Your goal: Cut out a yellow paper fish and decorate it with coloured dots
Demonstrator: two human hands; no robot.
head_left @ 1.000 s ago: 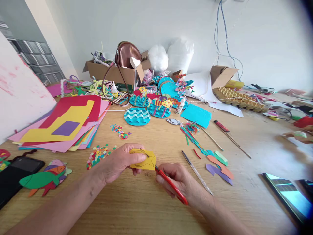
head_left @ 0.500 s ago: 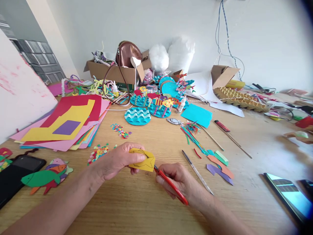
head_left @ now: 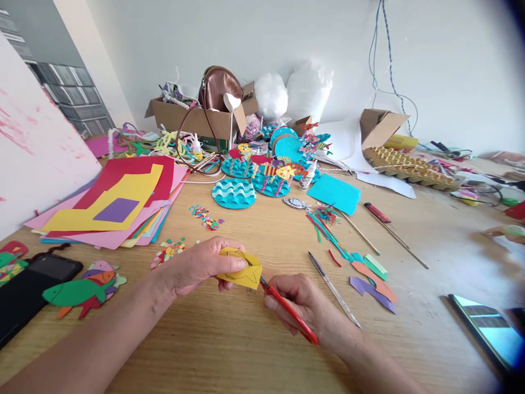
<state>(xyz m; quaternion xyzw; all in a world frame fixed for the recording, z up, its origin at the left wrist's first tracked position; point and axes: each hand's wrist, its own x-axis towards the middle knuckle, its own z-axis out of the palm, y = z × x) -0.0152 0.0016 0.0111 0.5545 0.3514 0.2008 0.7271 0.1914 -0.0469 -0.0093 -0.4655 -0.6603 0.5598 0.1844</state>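
Observation:
A small piece of yellow paper (head_left: pixel 251 275) with a fish outline drawn on it is pinched between the thumb and fingers of my left hand (head_left: pixel 219 264). My right hand (head_left: pixel 296 300) grips red-handled scissors (head_left: pixel 292 313), whose blade tips meet the right edge of the paper. How far the blades are apart cannot be made out. Cut paper fish, the top one green (head_left: pixel 74 294), lie left of my left forearm. Beyond my right hand is a clear pen (head_left: pixel 334 290), with orange (head_left: pixel 374 279) and purple paper scraps (head_left: pixel 371 293) to its right.
Stacked coloured paper (head_left: pixel 139 219) lies at the left, near a black phone (head_left: pixel 24 301). Turquoise wavy discs (head_left: pixel 233 194) and a glue bottle (head_left: pixel 307 176) stand farther back, before a cardboard box (head_left: pixel 164 116). At the right are a utility knife (head_left: pixel 376 212) and another phone (head_left: pixel 479 328).
The view has shifted slightly, so the whole scene sits a little more to the right. Both hands keep their holds on the yellow paper and scissors, with hardly any other movement.

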